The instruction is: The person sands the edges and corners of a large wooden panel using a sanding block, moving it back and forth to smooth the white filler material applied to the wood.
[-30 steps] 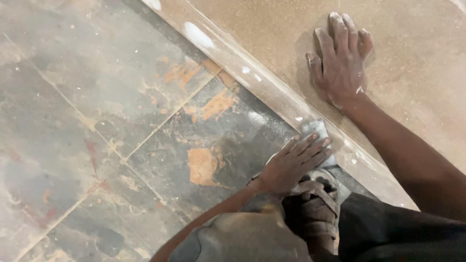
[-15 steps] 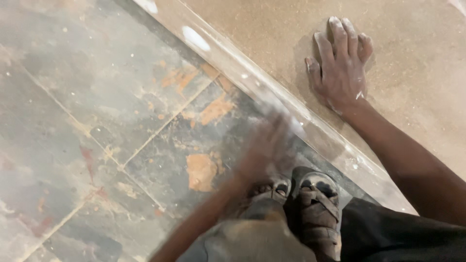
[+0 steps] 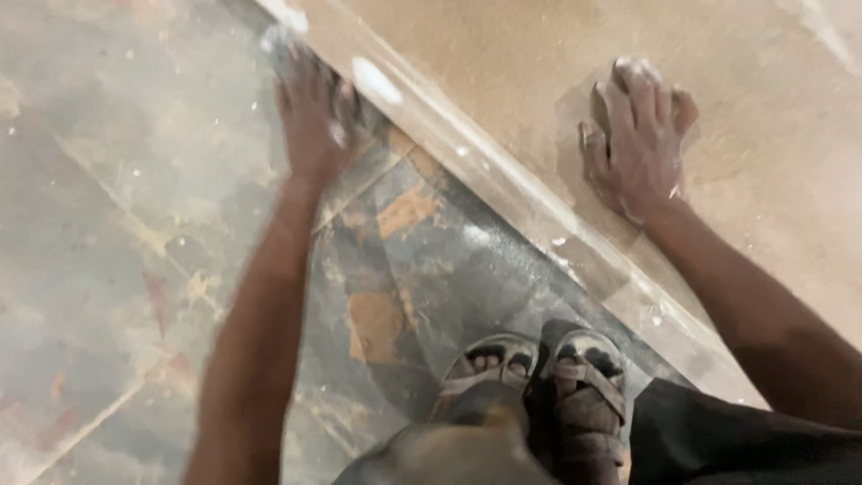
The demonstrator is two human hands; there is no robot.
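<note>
Wooden board (image 3: 503, 81), tan, lies flat on the tiled floor (image 3: 108, 251); its pale edge strip (image 3: 503, 193) runs diag. top-left to bottom-right. We rest R hand (image 3: 639, 148) flat on the board, fingers spread wide, holding nothing. L hand (image 3: 314, 112) is pressed against the edge strip near its upper end, open, fingers extended. Sandals (image 3: 539, 386) stand just beside the strip.

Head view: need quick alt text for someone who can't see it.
Looking down, the left hand lies flat on a dusty tiled floor beside a pale baseboard strip, while the right hand presses flat on the tan wall above it. Two sandalled feet show at the bottom edge.
</note>
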